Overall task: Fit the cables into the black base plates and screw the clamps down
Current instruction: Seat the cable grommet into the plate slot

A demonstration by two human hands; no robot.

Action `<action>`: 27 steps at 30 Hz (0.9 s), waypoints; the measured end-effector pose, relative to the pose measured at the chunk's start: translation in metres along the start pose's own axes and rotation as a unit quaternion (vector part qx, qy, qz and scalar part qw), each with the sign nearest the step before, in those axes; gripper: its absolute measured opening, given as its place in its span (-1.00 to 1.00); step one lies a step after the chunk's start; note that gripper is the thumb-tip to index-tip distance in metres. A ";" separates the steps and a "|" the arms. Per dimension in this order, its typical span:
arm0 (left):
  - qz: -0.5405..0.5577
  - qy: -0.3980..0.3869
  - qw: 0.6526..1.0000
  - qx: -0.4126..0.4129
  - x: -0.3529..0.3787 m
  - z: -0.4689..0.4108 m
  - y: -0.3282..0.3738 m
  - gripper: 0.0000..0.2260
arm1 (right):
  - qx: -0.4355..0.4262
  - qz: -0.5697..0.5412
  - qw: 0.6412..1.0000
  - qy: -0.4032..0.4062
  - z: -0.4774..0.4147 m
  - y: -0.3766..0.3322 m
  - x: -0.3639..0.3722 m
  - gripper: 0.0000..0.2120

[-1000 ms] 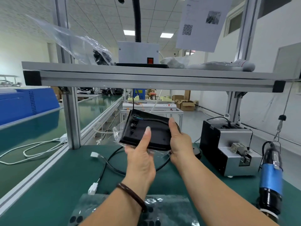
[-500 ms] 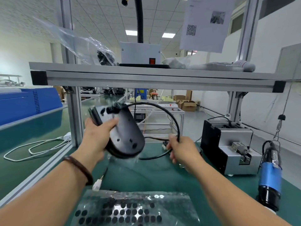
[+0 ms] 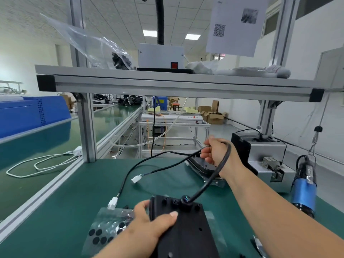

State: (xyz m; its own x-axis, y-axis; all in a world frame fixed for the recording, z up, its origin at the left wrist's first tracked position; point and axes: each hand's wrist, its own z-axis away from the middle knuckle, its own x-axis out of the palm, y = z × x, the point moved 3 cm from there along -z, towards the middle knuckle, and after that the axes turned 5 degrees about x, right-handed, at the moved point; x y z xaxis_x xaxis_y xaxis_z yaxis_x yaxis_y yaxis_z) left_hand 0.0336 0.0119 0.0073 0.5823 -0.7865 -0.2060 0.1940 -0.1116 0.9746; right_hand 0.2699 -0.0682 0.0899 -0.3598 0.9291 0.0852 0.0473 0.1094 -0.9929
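Observation:
A black base plate (image 3: 186,228) lies flat on the green bench near the front edge. My left hand (image 3: 149,224) grips its left side, thumb on top. A thick black cable (image 3: 219,170) rises from a hole in the plate and loops up to my right hand (image 3: 216,153), which is closed around it farther back. The cable's thinner leads run left across the mat and end in two white connectors (image 3: 112,202). A second black base plate (image 3: 202,165) lies in clear wrap under my right hand, partly hidden.
A clear sheet of black round pads (image 3: 106,229) lies under my left wrist. A grey and black screw feeder (image 3: 264,159) stands at the right, and a blue electric screwdriver (image 3: 304,189) hangs beside it. An aluminium shelf (image 3: 167,82) crosses overhead on posts.
My left hand has brought the base plate down from chest height and set it flat on the bench near me. My right hand has moved back and right along the cable.

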 end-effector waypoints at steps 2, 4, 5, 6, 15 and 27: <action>-0.024 0.024 0.999 0.024 0.008 0.006 -0.007 -0.24 | 0.001 0.007 1.000 0.004 0.002 0.001 -0.001 -0.71; -0.056 0.052 0.996 0.042 0.013 0.008 -0.011 -0.32 | 0.004 0.006 1.000 0.006 0.003 0.001 -0.002 -0.72; -0.070 0.056 0.995 0.049 0.013 0.009 -0.013 -0.33 | 0.005 0.006 1.000 0.007 0.005 0.001 -0.002 -0.72; -0.082 0.059 0.993 0.053 0.012 0.010 -0.012 -0.32 | 0.007 0.006 1.000 0.007 0.006 0.001 -0.002 -0.72; -0.220 0.038 0.973 0.052 0.015 0.008 -0.004 -0.14 | 0.017 -0.008 1.000 0.013 0.009 -0.003 0.005 -0.72; -0.303 0.007 0.952 0.047 0.013 0.017 -0.003 -0.19 | 0.027 0.042 0.999 -0.001 0.012 -0.005 0.012 -0.76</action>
State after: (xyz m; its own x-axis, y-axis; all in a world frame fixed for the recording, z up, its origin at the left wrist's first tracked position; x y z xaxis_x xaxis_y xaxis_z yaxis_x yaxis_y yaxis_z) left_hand 0.0273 -0.0082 0.0033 0.3961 -0.5526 -0.7333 0.4260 -0.5969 0.6799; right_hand 0.2543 -0.0615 0.0947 -0.3577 0.9338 0.0013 0.0276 0.0120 -0.9995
